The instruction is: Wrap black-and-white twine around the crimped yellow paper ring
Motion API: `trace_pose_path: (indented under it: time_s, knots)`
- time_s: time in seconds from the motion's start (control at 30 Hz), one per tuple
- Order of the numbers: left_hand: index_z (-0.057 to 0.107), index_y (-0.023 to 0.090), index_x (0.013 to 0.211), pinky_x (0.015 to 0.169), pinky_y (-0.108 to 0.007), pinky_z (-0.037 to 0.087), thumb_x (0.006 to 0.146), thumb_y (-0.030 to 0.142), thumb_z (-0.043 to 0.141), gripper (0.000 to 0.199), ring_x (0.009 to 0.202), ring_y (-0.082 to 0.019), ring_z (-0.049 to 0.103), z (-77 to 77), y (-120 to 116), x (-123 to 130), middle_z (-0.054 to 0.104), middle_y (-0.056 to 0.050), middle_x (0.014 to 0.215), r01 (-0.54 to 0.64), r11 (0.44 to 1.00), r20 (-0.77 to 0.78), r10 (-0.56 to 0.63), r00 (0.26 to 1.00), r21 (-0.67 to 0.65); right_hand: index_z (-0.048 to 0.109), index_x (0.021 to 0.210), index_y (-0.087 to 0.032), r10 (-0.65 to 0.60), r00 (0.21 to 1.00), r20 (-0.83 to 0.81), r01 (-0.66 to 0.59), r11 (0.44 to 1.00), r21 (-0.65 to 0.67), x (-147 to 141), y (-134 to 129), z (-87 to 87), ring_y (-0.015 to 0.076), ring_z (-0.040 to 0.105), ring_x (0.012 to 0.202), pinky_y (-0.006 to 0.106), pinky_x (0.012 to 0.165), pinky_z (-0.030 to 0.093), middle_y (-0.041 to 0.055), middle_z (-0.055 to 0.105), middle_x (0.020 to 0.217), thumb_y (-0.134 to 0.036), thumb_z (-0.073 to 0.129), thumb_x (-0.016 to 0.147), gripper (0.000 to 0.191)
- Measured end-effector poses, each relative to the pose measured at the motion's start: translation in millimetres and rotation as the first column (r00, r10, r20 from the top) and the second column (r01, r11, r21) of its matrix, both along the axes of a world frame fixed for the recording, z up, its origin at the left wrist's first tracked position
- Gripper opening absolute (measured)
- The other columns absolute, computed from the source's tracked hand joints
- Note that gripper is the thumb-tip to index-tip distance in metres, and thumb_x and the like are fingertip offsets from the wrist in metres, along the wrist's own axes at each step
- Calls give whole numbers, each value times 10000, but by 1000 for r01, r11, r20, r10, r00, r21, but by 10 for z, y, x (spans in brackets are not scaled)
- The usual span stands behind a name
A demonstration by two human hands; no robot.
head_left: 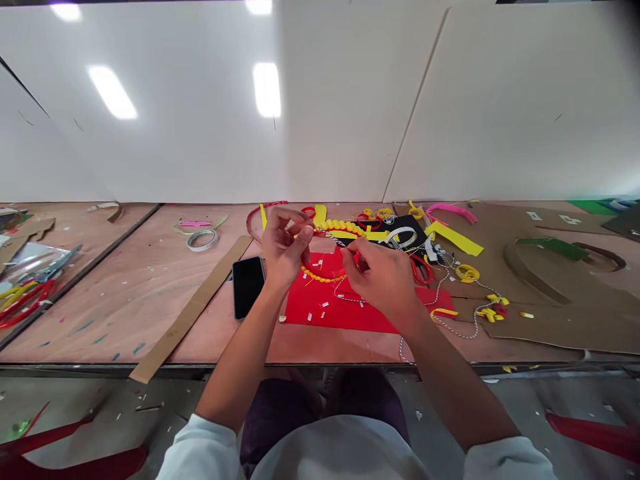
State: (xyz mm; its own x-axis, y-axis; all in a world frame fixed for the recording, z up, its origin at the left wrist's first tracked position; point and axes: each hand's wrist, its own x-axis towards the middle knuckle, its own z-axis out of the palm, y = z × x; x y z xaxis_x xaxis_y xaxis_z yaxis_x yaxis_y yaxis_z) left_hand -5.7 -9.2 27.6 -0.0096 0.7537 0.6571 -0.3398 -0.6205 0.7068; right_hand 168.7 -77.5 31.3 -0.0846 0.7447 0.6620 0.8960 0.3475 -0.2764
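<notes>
A black-and-white cord (334,238) runs short and taut between my two hands, above a red sheet (340,321). My left hand (284,248) is closed, thumb and forefinger pinching the cord's left end. My right hand (384,279), also closed, pinches it at the right, its fingertips partly hidden. A looped band with yellow scalloped edging (345,227) and red parts lies around the cord, between the hands. Whether my fingers also grip this band I cannot tell. More thin patterned cord (465,335) trails over the table to the right.
A phone (249,288) and a long cardboard strip (193,310) lie left of the red sheet, with a tape roll (203,240) behind. Red-handled scissors (423,272), a yellow strip (454,238) and brown cardboard (545,327) are at the right. A white panel (330,133) stands behind.
</notes>
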Motion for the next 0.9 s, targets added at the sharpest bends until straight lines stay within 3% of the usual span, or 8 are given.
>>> trace_pose_path:
  time_s: [0.4, 0.9]
  knots:
    - [567, 197, 814, 270, -139, 374, 758, 351, 909, 379, 414, -9, 464, 25, 1, 10, 587, 52, 842, -19, 991, 23, 23, 999, -131, 699, 884, -188, 63, 998, 27, -62, 997, -39, 12, 12, -7, 130, 611, 595, 279, 578, 294, 17, 721, 696, -329, 489, 1009, 283]
    - [560, 187, 737, 255, -153, 338, 765, 299, 897, 356, 381, -9, 419, -19, 15, 29, 559, 56, 758, -28, 994, -36, 25, 999, -106, 726, 915, -188, 135, 991, 8, -135, 991, -10, 102, 99, -105, 135, 637, 649, 270, 596, 336, 19, 728, 737, -287, 499, 1000, 262]
